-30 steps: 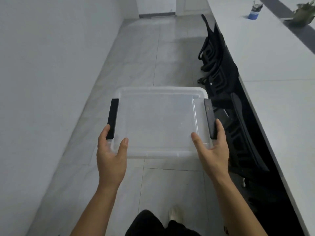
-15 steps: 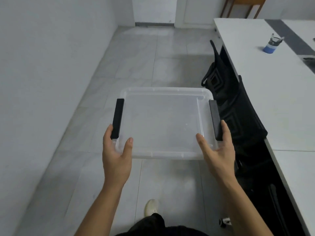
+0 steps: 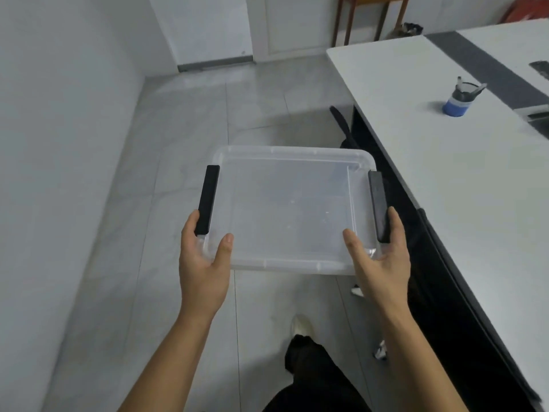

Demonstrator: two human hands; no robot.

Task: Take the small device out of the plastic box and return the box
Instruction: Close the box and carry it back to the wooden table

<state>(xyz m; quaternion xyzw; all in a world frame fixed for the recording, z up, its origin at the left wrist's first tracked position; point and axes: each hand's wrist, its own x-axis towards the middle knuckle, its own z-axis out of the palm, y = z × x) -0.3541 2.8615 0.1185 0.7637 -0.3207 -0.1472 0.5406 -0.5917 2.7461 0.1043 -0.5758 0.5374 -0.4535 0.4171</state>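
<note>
Clear plastic box [image 3: 292, 209] carried at waist height over a tiled floor [image 3: 184, 120], lid on, held level between both hands. The left hand [image 3: 205, 263] grips the near left corner, thumb lying on the lid and fingers curled beneath the rim, just below the left black latch [image 3: 207, 200]. The right hand [image 3: 378, 257] mirrors this at the near right corner, thumb on the lid, fingers wrapped round the edge beside the right black latch [image 3: 378, 205]. Compared with a second ago, more of the far wall, a door and the end of the white table [image 3: 445, 162] has come into view, and one shoe [image 3: 301, 324] is stepping forward: the carrier is walking on. This probably places the task in its return stage. No small device shows through the translucent lid, so the box appears empty, though its depth is hidden. The box is shallow, rectangular with rounded corners, smooth and faintly glossy; the latches are matte, bar-shaped. The table top is flat and matte, with a blue cup [image 3: 456, 102] holding dark items
</note>
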